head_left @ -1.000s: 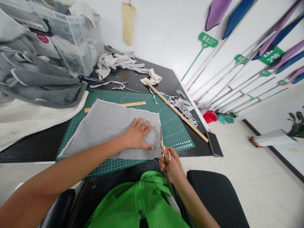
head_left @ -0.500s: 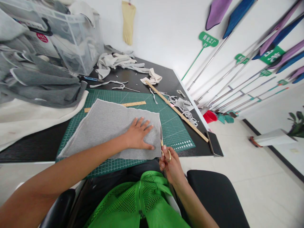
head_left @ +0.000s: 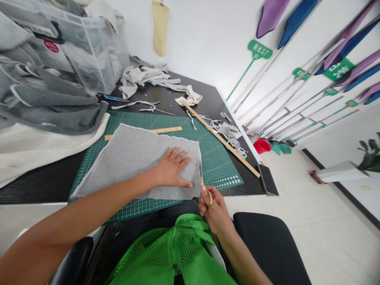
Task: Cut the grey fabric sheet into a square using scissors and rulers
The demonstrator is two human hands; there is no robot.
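Tabletop (head_left: 53, 178) of black, faintly grained board spreads beneath everything, its right side edged in white. On it lies a green cutting mat (head_left: 218, 158), smooth and thin, printed with a fine pale grid. At the far left stands a boxy, clear plastic bin (head_left: 96, 53) stuffed with crumpled fabric. Before it, soft dark grey cloth (head_left: 59, 103) slumps in thick rounded folds over smoother cream cloth (head_left: 44, 144).

The light grey panel (head_left: 136, 154), a flat, tapering four-sided piece of matte, heathered fabric with pale raw edges, rests on the mat directly in front of the person. A long, straight wooden strip (head_left: 231, 149) slants across the mat's right part; a shorter wooden ruler (head_left: 168, 130) is partly covered by the panel.

The left hand (head_left: 172, 170) lies palm down on the panel, fingers spread wide, gripping nothing. At the panel's right edge, the right hand (head_left: 215, 206) has its fingers curled closed around scissors (head_left: 210, 199), with gold-coloured metal loops and slim blades against the fabric edge. Thin, curly grey cords (head_left: 230, 134) tangle beside the long strip.
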